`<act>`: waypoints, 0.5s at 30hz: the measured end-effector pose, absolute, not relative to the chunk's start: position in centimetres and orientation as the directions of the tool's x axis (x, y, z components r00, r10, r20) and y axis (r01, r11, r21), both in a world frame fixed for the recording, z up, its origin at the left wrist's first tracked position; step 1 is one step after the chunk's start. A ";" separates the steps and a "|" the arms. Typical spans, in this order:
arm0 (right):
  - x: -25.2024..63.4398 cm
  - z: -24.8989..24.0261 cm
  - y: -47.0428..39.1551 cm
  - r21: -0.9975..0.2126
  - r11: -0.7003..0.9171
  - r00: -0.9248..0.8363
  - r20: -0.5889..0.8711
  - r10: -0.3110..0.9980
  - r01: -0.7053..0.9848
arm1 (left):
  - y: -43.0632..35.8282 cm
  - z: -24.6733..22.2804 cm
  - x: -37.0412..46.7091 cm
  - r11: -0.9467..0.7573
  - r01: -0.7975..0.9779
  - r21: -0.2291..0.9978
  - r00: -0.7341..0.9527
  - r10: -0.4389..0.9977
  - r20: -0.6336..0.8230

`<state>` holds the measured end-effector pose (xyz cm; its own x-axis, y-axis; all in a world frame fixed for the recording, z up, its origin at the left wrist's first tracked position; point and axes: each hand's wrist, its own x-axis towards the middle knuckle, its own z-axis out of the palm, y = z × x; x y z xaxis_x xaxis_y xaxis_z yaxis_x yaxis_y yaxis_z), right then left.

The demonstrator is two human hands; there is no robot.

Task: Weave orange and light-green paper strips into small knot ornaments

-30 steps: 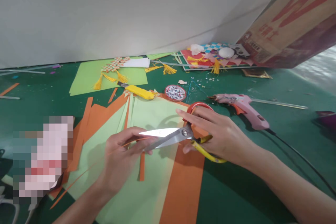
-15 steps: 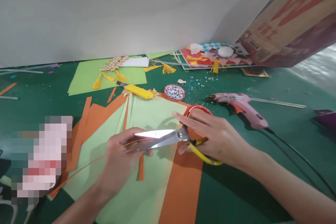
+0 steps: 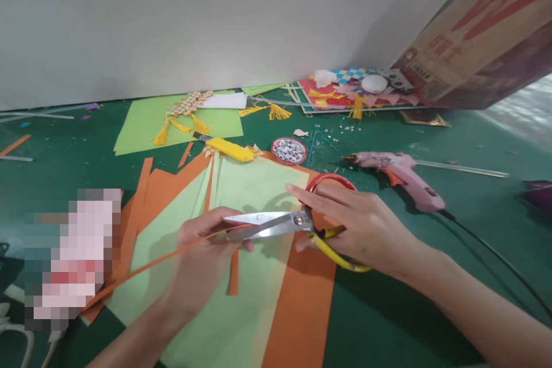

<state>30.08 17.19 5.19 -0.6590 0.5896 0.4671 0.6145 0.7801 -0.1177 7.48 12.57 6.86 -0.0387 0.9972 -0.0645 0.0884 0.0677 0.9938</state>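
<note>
My right hand (image 3: 357,224) grips a pair of scissors (image 3: 280,223) with red and yellow handles, its index finger stretched out along them. The slightly parted blades point left, their tips close to the fingers of my left hand (image 3: 202,247). Pinched in that hand is a narrow orange paper strip (image 3: 150,265), which trails down to the left and runs up to the blades. A short orange strip end (image 3: 234,273) hangs below the left fingers. Beneath both hands lie light green paper sheets (image 3: 224,322) and orange paper (image 3: 297,322).
A yellow utility knife (image 3: 230,149) lies beyond the paper, beside a round dish of small beads (image 3: 288,150). On the right rests a pink glue gun (image 3: 401,175) with its cord. Yellow-tasselled woven paper pieces (image 3: 185,106) and a paper bag (image 3: 483,40) stand farther back.
The scissor blades have closed a little. The orange strip has shifted and now crosses in front of my left hand. The whole view has moved slightly.
</note>
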 end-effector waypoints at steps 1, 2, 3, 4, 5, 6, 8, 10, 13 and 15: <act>30.1 5.2 17.2 -0.106 0.781 -0.661 0.470 0.585 0.615 | 12.6 6.8 7.5 0.058 0.099 0.993 -0.041 0.998 -0.055; 30.1 5.2 17.2 -0.096 0.782 -0.662 0.476 0.579 0.616 | 12.6 6.7 7.4 0.055 0.110 0.992 -0.045 0.998 -0.050; 30.1 5.3 17.2 -0.088 0.784 -0.664 0.479 0.574 0.614 | 12.6 6.6 7.4 0.055 0.117 0.992 -0.050 0.997 -0.050; 30.1 5.3 17.2 -0.084 0.786 -0.667 0.478 0.571 0.613 | 12.5 6.6 7.4 0.052 0.119 0.991 -0.055 0.997 -0.046; 30.1 5.3 17.2 -0.083 0.787 -0.669 0.477 0.570 0.612 | 12.5 6.5 7.3 0.049 0.118 0.992 -0.058 0.997 -0.042; 30.1 5.3 17.2 -0.084 0.787 -0.669 0.477 0.570 0.611 | 12.5 6.5 7.3 0.047 0.115 0.992 -0.059 0.997 -0.041; 30.1 5.3 17.2 -0.083 0.787 -0.669 0.478 0.570 0.612 | 12.6 6.5 7.3 0.038 0.111 0.993 -0.051 0.998 -0.033; 30.2 5.3 17.2 -0.078 0.788 -0.668 0.484 0.566 0.611 | 12.6 6.6 7.3 0.039 0.108 0.993 -0.044 0.998 -0.034; 30.4 5.4 17.3 -0.121 0.770 -0.629 0.504 0.592 0.627 | 12.8 6.9 7.5 0.053 0.094 0.994 -0.039 0.998 -0.049; 30.5 5.4 17.4 -0.189 0.742 -0.584 0.506 0.635 0.643 | 12.9 7.1 7.6 0.062 0.084 0.995 -0.037 0.998 -0.059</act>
